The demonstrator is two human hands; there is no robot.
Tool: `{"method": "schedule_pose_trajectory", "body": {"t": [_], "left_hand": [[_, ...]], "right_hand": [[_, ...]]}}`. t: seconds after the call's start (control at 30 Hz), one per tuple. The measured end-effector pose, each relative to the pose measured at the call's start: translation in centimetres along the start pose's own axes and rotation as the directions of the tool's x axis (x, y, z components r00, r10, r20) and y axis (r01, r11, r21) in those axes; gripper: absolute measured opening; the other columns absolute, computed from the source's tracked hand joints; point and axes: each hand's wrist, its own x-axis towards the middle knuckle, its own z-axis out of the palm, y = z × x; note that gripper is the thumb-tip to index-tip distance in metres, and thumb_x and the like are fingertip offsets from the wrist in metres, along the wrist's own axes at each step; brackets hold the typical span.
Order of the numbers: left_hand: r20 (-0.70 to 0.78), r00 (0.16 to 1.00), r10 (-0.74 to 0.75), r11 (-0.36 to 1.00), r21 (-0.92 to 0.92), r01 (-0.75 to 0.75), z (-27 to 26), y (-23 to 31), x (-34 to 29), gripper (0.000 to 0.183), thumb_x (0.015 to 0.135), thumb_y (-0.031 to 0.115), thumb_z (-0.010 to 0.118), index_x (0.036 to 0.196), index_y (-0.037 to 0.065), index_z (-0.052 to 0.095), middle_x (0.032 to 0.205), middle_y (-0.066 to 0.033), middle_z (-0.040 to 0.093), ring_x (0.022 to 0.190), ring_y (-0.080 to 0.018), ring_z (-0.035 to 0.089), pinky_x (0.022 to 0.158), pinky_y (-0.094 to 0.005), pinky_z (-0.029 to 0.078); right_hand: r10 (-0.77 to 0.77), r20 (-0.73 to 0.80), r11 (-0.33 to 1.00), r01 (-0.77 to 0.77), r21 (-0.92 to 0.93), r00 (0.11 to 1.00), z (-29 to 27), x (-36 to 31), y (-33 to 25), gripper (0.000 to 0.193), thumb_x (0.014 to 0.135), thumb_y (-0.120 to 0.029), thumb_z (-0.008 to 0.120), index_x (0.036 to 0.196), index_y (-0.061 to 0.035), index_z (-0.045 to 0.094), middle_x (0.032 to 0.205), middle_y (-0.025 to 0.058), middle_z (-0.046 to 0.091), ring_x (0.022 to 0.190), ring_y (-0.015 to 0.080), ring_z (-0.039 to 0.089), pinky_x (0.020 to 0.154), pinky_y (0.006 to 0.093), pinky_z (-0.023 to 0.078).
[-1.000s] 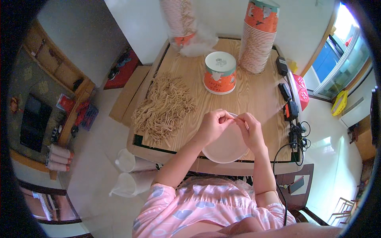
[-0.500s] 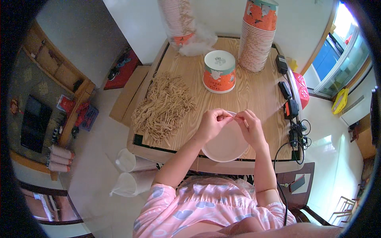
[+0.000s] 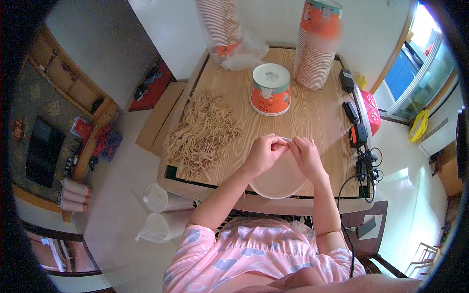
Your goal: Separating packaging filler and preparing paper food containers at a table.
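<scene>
Right hand (image 3: pixel 308 158) curls tighter, pinching something unclear with left hand (image 3: pixel 264 155); mid-frame's round white paper tub (image 3: pixel 279 183) looks light, rim-grabbable.

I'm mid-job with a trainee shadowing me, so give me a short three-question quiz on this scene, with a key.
1. True or false: the fingers of the left hand and right hand come together at the far rim of the open white tub.
2. What lies on the table to the left of the single orange-and-green tub?
A) a metal kettle
B) a heap of tan cords
C) a folded blue towel
3. How many tall stacks of nested tubs rise at the back of the table?

Key:
1. True.
2. B.
3. Two, one at the back left and one at the back right.
</scene>
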Motion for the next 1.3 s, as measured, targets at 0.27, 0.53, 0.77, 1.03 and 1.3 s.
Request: {"method": "schedule_pose_trajectory", "body": {"t": [0.27, 0.53, 0.77, 1.03, 1.3], "left_hand": [[-0.034, 0.999, 0.006, 0.968, 0.25, 0.002, 0.0, -1.0, 0.6, 0.009, 0.075, 0.011, 0.066, 0.075, 0.002, 0.065, 0.071, -0.0097, 0.06, 0.064, -0.0251, 0.06, 0.059, -0.0363, 0.047], [0.094, 0.995, 0.023, 0.911, 0.409, -0.059, 0.4, -0.7, 0.9, 0.01, 0.076, 0.012, 0.063, 0.076, 0.003, 0.065, 0.078, -0.0122, 0.061, 0.071, -0.0294, 0.062, 0.063, -0.0406, 0.049], [0.085, 0.996, -0.014, 0.883, 0.468, -0.028, 0.8, -0.9, 0.6, 0.01, 0.077, 0.014, 0.062, 0.077, 0.005, 0.067, 0.08, -0.0121, 0.062, 0.074, -0.0298, 0.062, 0.066, -0.0415, 0.05], [0.078, 0.997, -0.015, 0.876, 0.481, -0.025, 0.8, -0.6, 0.6, 0.011, 0.077, 0.015, 0.062, 0.077, 0.005, 0.066, 0.082, -0.0115, 0.062, 0.076, -0.0293, 0.062, 0.067, -0.041, 0.05], [0.037, 0.999, -0.001, 0.896, 0.443, -0.015, 1.0, -0.6, 0.6, 0.012, 0.077, 0.015, 0.062, 0.075, 0.004, 0.065, 0.08, -0.0121, 0.062, 0.073, -0.0301, 0.062, 0.066, -0.0413, 0.05]], "right_hand": [[0.318, -0.088, 0.91, -0.277, 0.31, 0.944, 0.0, -0.7, 0.1, 0.013, 0.084, -0.009, 0.059, 0.093, -0.0008, 0.057, 0.072, 0.012, 0.055, 0.066, 0.0228, 0.055, 0.062, 0.0333, 0.046], [0.369, -0.03, 0.892, -0.344, 0.292, 0.929, 0.4, -1.9, -0.2, 0.023, 0.083, -0.008, 0.059, 0.104, 0.0001, 0.061, 0.079, 0.0124, 0.058, 0.065, 0.0172, 0.056, 0.062, 0.0287, 0.046], [0.365, -0.033, 0.875, -0.331, 0.352, 0.93, 0.7, -2.1, 0.2, 0.025, 0.081, -0.007, 0.06, 0.105, -0.0004, 0.061, 0.08, 0.0125, 0.059, 0.066, 0.0166, 0.056, 0.062, 0.0284, 0.046], [0.372, -0.023, 0.872, -0.341, 0.35, 0.928, 0.4, -2.0, 0.0, 0.024, 0.08, -0.004, 0.06, 0.104, -0.0005, 0.062, 0.078, 0.0113, 0.058, 0.065, 0.0153, 0.055, 0.061, 0.0279, 0.046], [0.356, -0.031, 0.869, -0.318, 0.38, 0.934, 0.6, -2.0, 0.1, 0.022, 0.08, -0.004, 0.06, 0.102, 0.0001, 0.062, 0.077, 0.0094, 0.058, 0.064, 0.013, 0.053, 0.06, 0.0265, 0.045]]}}
